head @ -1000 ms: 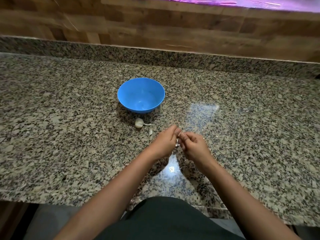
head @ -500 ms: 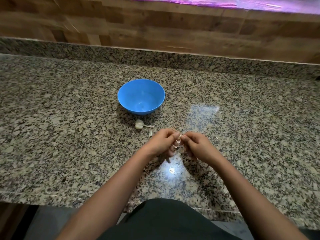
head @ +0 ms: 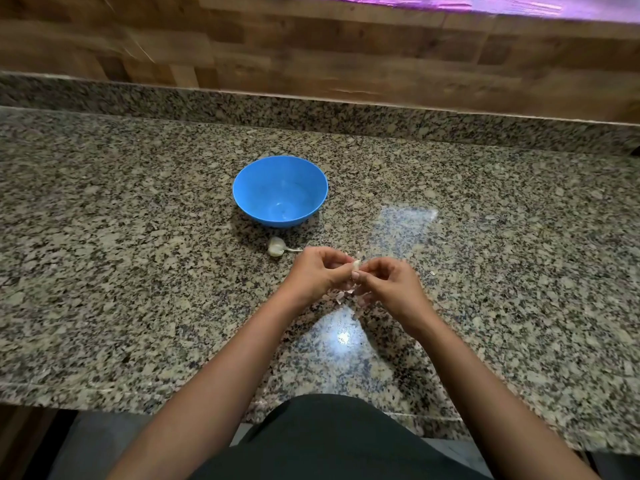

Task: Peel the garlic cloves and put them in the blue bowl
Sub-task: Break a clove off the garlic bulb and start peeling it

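A blue bowl (head: 280,190) stands on the granite counter (head: 121,271), and I see nothing inside it. Just in front of it lies a piece of a garlic bulb (head: 276,246) with a thin stem pointing right. Nearer to me, my left hand (head: 317,273) and my right hand (head: 391,280) meet above the counter. Both pinch one small pale garlic clove (head: 355,265) between their fingertips. Bits of papery skin (head: 341,295) hang or lie under the hands.
A granite upstand (head: 311,112) and a wooden wall (head: 311,53) close the back of the counter. The counter's front edge (head: 104,393) runs close to my body. A few skin flakes (head: 431,273) lie to the right of my hands.
Both hands have lifted slightly and shifted a little away from me, still working the same clove. More of the pale clove shows between the fingertips now.
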Action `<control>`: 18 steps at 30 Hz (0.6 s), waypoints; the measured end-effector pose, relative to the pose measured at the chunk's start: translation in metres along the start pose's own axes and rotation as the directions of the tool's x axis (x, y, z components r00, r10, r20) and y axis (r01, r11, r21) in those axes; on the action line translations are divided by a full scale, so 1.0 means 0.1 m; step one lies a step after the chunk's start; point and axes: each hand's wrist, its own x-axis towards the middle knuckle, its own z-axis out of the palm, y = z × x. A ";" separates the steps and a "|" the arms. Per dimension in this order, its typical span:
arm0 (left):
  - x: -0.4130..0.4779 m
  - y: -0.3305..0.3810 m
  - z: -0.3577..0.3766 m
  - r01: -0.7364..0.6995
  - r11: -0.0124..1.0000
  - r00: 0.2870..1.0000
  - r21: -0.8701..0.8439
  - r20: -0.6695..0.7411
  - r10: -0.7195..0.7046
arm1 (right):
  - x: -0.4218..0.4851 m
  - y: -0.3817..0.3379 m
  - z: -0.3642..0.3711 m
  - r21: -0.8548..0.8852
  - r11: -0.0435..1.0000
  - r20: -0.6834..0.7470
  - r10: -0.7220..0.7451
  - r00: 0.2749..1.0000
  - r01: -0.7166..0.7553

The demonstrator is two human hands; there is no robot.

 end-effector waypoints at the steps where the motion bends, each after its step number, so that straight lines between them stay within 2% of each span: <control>1: 0.00 0.01 0.00 0.000 1.000 1.000 -0.002 -0.001 0.000 | 0.00 0.00 0.01 0.023 1.000 -0.014 -0.009 1.000 0.009; 6: -0.01 0.04 0.01 0.008 0.995 1.000 -0.095 -0.008 -0.009 | -0.02 0.00 0.04 0.101 0.993 -0.057 -0.055 0.997 0.061; 9: -0.01 0.03 0.01 0.006 0.998 0.999 -0.061 -0.032 -0.008 | -0.01 0.01 0.02 0.134 0.990 -0.044 -0.042 0.998 0.047; 14: -0.02 0.04 0.01 -0.007 0.999 1.000 0.054 -0.013 0.008 | -0.01 0.03 -0.04 0.001 0.999 -0.061 -0.051 0.997 0.052; 18: -0.04 0.07 0.04 -0.022 0.999 1.000 0.044 -0.002 0.022 | 0.00 0.04 -0.05 -0.097 0.993 -0.078 -0.071 0.994 0.063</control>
